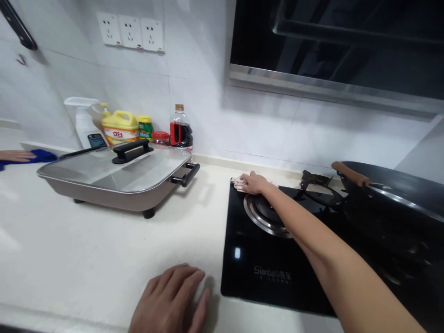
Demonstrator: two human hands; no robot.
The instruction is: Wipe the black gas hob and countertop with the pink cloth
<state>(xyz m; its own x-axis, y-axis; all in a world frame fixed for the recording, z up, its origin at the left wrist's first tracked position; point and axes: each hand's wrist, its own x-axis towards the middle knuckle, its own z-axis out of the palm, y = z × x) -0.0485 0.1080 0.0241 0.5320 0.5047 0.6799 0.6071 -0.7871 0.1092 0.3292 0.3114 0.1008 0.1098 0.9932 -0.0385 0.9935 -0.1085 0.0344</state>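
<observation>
My right hand [254, 182] presses a pale, crumpled cloth [239, 184] onto the back left corner of the black glass gas stove [249, 259]. My right forearm reaches over the left burner [258, 216], hiding part of its metal ring. Near the front edge of the white countertop [114, 259], my left hand [169, 300] hovers or rests left of the stove; contact is unclear. Its fingers are loosely bent, with the thumb apart, and nothing shows in them.
A lidded electric pan [104, 196] stands left of the stove. Behind it are a spray bottle [85, 122], a yellow jug [120, 127] and a dark sauce bottle [182, 132]. A wok [391, 199] sits right. Another person's hand [15, 156] touches a blue cloth [41, 156]. A range hood [329, 51] hangs above.
</observation>
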